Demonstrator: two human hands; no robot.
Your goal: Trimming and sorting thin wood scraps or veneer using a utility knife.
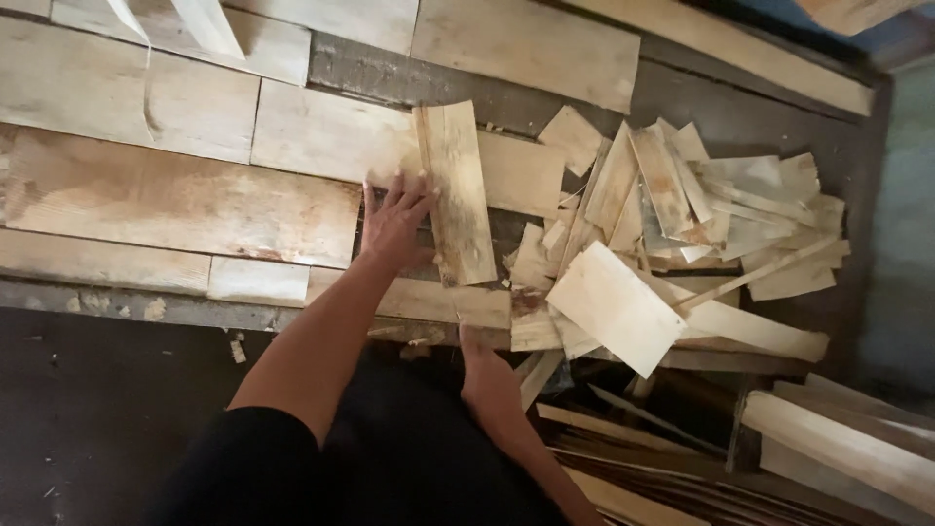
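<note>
The left hand (pixel 394 222) is spread flat, fingers extended, and is pressed against the left edge of a narrow wood offcut (pixel 456 195); nothing is gripped. The offcut lies just to the right of that hand, its long axis running away from the person, tilted slightly leftward at the far end. The right hand (pixel 487 380) is set lower, near the desk edge (pixel 292 314); its fingers are hidden, so its opening cannot be told. A scrap pile (pixel 682 244) lies further right.
</note>
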